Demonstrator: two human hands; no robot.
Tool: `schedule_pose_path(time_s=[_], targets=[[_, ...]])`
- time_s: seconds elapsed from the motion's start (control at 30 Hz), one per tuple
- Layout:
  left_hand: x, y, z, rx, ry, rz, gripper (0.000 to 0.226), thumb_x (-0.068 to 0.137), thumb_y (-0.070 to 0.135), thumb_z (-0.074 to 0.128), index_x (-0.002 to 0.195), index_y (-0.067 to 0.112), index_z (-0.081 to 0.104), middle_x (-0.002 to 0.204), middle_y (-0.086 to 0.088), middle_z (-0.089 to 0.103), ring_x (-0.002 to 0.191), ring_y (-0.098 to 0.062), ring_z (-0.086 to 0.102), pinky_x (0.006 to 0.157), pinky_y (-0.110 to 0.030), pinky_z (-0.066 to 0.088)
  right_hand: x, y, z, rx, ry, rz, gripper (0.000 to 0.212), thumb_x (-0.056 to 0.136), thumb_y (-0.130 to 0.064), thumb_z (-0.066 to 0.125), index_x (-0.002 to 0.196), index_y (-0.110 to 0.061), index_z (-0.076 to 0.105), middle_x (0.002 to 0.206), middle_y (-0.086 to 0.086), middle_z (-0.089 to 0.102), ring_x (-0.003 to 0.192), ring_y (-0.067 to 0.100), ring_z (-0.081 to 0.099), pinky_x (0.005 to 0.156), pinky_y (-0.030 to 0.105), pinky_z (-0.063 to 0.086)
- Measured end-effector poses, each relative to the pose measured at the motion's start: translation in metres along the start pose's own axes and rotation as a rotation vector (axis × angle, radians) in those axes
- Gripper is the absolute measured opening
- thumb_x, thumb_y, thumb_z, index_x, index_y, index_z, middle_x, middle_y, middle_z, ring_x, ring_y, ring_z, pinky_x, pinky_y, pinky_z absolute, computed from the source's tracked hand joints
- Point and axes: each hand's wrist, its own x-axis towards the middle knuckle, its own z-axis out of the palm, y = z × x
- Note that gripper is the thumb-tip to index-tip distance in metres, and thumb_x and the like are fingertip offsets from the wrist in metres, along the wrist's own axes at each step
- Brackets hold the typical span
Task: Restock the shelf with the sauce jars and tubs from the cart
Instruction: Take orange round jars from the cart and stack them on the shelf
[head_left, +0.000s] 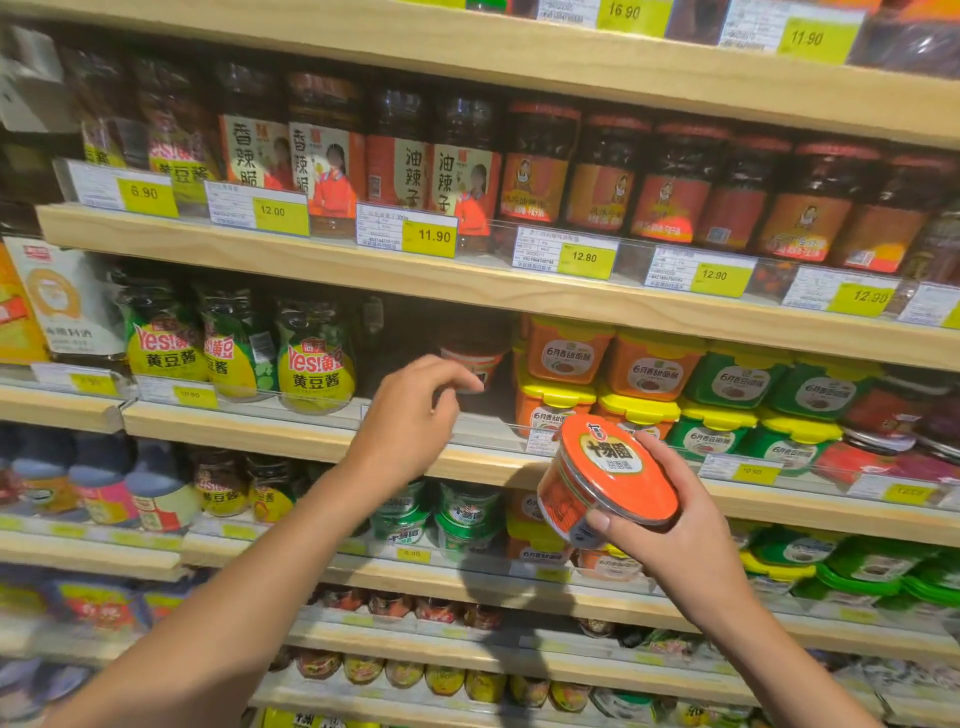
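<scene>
While yellow-labelled jars (316, 358) stand left of it, the left hand (410, 415) hangs empty, fingers loosely curled, over the wooden shelf edge (291, 434). Just beyond its fingertips lies a dark open gap in the row, where one orange tub (475, 358) sits far back. Right of the gap, stacked tubs (644, 384) crowd the edge. Lower right, the right hand (670, 525) grips a tilted orange-lidded tub (605, 480) before the shelf.
</scene>
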Motion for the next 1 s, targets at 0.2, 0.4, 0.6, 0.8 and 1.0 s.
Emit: schedule_pose_path(time_s=[0.2,0.4,0.6,0.8,1.0], targets=[[-0.071,0.029,0.006,-0.375,-0.100,-0.119,0.044,0.092,-0.003,0.051,0.117,0.029,0.069,0.114,0.016,0.070,0.102,-0.001,0.066,0.082,-0.014,0.051,0.024,-0.033,0.037,-0.029,0.020,-0.028,0.094,0.057,-0.044,0.089,0.138,-0.032,0.044,0.120,-0.021,0.054,0.104,-0.004,0.057,0.075,0.013,0.048],[-0.072,0.022,-0.005,-0.359,-0.118,-0.179,0.062,0.097,0.013,0.056,0.146,0.047,0.039,0.146,0.017,0.052,0.134,-0.005,0.051,0.110,-0.032,0.046,0.044,-0.049,0.073,-0.084,0.049,-0.003,0.112,0.058,-0.055,0.088,0.150,-0.029,0.028,0.137,-0.008,0.050,0.121,0.013,0.052,0.097,0.036,0.051],[-0.055,0.008,-0.012,-0.426,-0.149,-0.221,0.084,0.091,0.016,0.067,0.155,0.045,0.022,0.128,0.046,0.047,0.131,0.012,0.046,0.107,-0.024,0.044,0.041,-0.056,0.084,0.201,-0.099,0.030,0.098,0.084,-0.024,0.077,0.157,-0.028,0.011,0.126,-0.016,0.052,0.107,-0.006,0.054,0.085,0.014,0.045],[-0.037,-0.009,-0.006,-0.435,-0.089,-0.278,0.076,0.074,0.036,0.086,0.130,0.058,0.039,0.121,0.033,0.063,0.116,0.007,0.060,0.101,-0.029,0.052,0.052,-0.046,0.090,0.435,-0.193,0.049,0.082,0.070,-0.011,0.047,0.151,-0.015,0.032,0.137,0.000,0.058,0.123,0.011,0.057,0.099,0.035,0.052],[-0.017,-0.016,-0.002,-0.286,0.064,-0.336,0.084,0.056,0.076,0.078,0.127,0.038,0.054,0.119,0.008,0.056,0.111,-0.008,0.061,0.097,-0.040,0.055,0.056,-0.041,0.098,0.337,-0.248,-0.011,0.076,0.066,-0.031,0.051,0.141,-0.020,0.052,0.136,-0.005,0.060,0.130,0.012,0.052,0.106,0.040,0.043]])
